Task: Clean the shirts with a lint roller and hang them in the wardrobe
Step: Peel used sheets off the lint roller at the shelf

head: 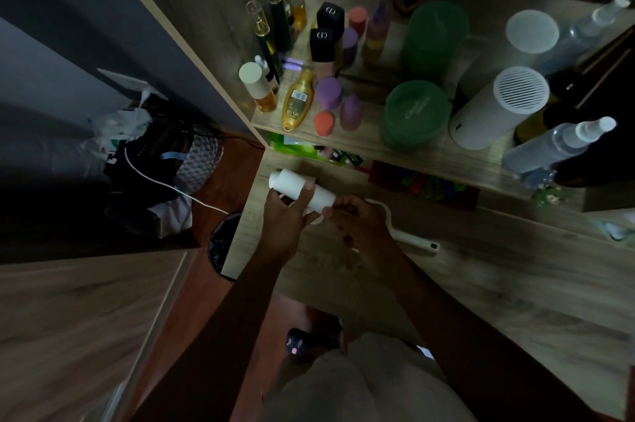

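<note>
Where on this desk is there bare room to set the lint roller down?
Bare wood lies on the desk right of the lint roller, in front of the red tray. The upper shelf is crowded with bottles and green tubs.

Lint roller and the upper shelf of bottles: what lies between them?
In the head view, a lower shelf gap sits between the lint roller and the upper shelf, holding green packets and a dark red tray.
</note>
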Demonstrator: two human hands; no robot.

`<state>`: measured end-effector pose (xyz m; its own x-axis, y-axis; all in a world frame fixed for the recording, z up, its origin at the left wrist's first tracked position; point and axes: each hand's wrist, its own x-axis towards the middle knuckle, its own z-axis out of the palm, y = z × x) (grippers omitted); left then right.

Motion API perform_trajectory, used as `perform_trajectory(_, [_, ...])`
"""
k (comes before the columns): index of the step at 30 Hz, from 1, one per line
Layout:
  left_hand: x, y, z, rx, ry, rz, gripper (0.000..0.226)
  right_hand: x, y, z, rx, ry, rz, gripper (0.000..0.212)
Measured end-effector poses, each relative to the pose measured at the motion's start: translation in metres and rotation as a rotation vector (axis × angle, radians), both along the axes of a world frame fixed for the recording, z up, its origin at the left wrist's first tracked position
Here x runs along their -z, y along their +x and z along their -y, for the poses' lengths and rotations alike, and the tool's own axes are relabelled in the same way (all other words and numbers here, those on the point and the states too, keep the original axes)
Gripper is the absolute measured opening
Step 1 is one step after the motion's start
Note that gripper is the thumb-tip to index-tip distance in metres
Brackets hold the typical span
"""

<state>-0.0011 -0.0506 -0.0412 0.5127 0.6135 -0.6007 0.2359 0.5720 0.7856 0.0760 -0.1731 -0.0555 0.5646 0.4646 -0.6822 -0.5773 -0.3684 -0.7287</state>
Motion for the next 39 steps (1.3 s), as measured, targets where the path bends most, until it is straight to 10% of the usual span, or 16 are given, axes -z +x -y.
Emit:
perform_trajectory(26, [0.010,-0.005,-0.006,0.032,0.003,-0.025,0.051,0.027,0.003,0.006,-0.007,0.044,-0.026,0.021])
perform_trajectory(39, [0.018,-0.026,-0.002,-0.062,0.075,-0.061,0.056,0.107,0.006,-0.005,-0.576,-0.576,0.762,0.021])
